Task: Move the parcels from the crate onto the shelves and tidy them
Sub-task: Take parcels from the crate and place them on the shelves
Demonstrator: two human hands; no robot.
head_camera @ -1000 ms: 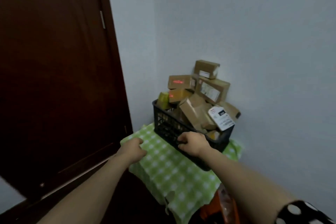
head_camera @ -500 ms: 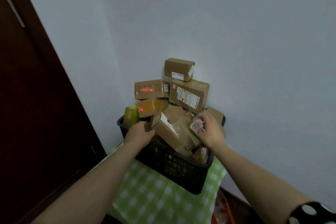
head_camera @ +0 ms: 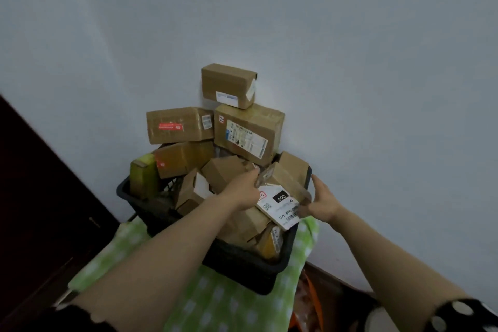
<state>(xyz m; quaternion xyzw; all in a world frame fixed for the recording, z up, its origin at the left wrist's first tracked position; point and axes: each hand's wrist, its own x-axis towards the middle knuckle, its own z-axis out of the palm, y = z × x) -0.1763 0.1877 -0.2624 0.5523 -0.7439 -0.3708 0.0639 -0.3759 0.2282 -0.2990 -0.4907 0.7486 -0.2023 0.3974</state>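
Head view: your left fingertips (head_camera: 252, 180) are curled onto the upper left edge of the white-labelled parcel (head_camera: 280, 203). Your right fingers (head_camera: 303, 209) wrap its lower right end. They're blurred, and the thumb stands apart above. So left hand (head_camera: 239, 193) and right hand (head_camera: 324, 202) both grip that 1 parcel from opposite sides.

The parcel sits tilted on top of the heap at the front right of the black crate (head_camera: 242, 269), label facing you. I can't tell if it's clear of the boxes below. The crate is piled over its rim. Stacked at the back against the wall are a small top parcel (head_camera: 229, 83), a red-stickered parcel (head_camera: 177, 125) and a big barcode-labelled parcel (head_camera: 248, 132). The crate rests on a green checked cloth (head_camera: 215, 304).

Step looks like the first pick, with the crate near full. No shelves are in view. Next you'd likely lift straight up and toward you, keeping clear of the leaning back stack. Then you'd need to turn to find the shelves.
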